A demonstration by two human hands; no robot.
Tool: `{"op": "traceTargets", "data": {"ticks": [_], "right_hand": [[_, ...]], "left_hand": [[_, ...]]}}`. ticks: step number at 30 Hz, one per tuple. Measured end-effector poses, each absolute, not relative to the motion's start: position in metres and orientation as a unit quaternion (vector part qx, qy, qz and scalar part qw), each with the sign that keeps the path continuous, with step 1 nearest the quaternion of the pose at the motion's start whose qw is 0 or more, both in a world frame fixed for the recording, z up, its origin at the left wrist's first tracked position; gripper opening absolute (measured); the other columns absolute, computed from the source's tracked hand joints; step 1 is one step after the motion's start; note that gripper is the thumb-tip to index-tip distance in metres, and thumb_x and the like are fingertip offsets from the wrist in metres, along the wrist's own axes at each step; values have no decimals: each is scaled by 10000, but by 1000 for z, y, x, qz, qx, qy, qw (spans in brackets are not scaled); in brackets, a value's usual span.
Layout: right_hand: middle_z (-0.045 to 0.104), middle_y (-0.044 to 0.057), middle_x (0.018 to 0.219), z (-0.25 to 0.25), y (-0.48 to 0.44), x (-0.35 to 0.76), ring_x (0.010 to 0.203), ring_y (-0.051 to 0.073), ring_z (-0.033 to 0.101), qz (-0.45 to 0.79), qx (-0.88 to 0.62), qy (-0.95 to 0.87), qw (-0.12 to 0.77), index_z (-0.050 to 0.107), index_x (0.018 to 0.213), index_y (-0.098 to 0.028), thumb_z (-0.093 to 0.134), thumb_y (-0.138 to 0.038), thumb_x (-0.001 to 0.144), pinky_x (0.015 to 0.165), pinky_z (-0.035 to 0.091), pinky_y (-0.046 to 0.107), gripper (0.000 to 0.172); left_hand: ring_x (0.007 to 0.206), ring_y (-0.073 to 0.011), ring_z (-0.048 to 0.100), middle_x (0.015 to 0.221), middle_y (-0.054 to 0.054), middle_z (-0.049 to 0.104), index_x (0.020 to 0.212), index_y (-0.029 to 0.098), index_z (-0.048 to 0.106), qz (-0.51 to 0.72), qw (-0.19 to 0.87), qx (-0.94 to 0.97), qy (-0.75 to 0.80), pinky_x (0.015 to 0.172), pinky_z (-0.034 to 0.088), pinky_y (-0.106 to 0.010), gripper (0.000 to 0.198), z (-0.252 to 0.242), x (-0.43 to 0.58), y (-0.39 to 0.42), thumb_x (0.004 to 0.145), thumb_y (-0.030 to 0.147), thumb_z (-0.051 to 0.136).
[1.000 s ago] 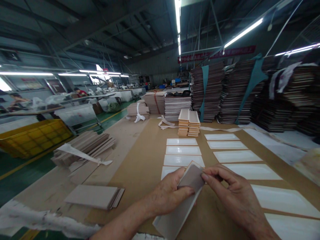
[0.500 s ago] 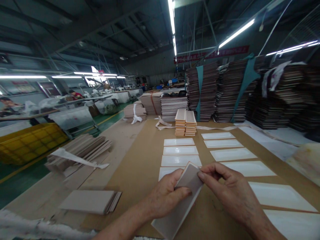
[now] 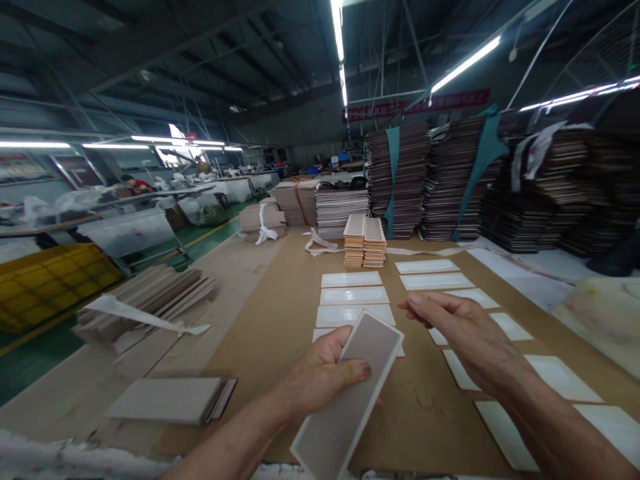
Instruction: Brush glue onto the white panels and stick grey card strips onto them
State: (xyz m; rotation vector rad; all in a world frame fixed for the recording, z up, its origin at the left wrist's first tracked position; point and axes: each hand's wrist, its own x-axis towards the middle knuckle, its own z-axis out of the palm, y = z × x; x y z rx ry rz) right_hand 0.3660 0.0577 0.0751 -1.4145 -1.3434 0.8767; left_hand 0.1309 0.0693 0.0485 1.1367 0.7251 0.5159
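My left hand (image 3: 320,377) grips a grey rectangular board (image 3: 345,413) with pale edges, thumb lying across its face. The board is tilted, its far end pointing up and to the right. My right hand (image 3: 463,330) is raised just right of the board and apart from it. Its thumb and fingertips are pressed together; whether anything is between them I cannot make out. Beneath and behind both hands lie rows of boards with glossy white faces, a left column (image 3: 354,296) and a right column (image 3: 565,379). My right forearm covers part of the right column.
A small stack of grey boards (image 3: 163,399) lies at the near left, a larger slumped pile (image 3: 150,303) behind it. Two short stacks of orange-edged boards (image 3: 364,243) stand mid-table. Tall dark stacks (image 3: 410,180) rise at the back. A yellow bin (image 3: 55,283) is left.
My right hand has come off the board's upper corner and moved up and slightly right. The board stays in my left hand. The whole view has shifted a little.
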Motion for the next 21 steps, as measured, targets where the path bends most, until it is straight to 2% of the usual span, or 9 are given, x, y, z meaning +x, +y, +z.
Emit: {"op": "traceTargets", "data": {"ticks": [6, 12, 18, 21], "right_hand": [[705, 26, 791, 76, 61, 351, 774, 205, 615, 419, -526, -609, 422, 758, 833, -206, 510, -648, 925, 732, 431, 303, 515], [716, 28, 805, 75, 65, 347, 792, 218, 626, 462, -510, -599, 409, 745, 743, -202, 652, -580, 825, 746, 456, 312, 397], [633, 7, 676, 66, 65, 344, 644, 165, 534, 440, -518, -603, 418, 715, 739, -173, 648, -584, 782, 616, 402, 273, 419], [603, -4, 664, 63, 65, 345, 634, 151, 509, 442, -515, -609, 410, 690, 735, -172, 635, -585, 801, 604, 386, 261, 422]], "left_hand": [[643, -150, 660, 886, -11, 665, 1153, 208, 555, 229, 734, 544, 335, 606, 521, -258, 600, 49, 134, 72, 699, 492, 826], [627, -139, 640, 833, 5, 653, 1101, 189, 547, 243, 703, 563, 359, 588, 499, -242, 528, 55, 139, 72, 702, 440, 785], [631, -127, 606, 812, 27, 618, 1053, 192, 532, 254, 662, 601, 370, 584, 474, -230, 400, 55, 140, 74, 712, 320, 700], [656, -148, 608, 825, 20, 604, 1053, 191, 528, 241, 637, 629, 374, 580, 463, -239, 396, 53, 138, 79, 711, 315, 687]]}}
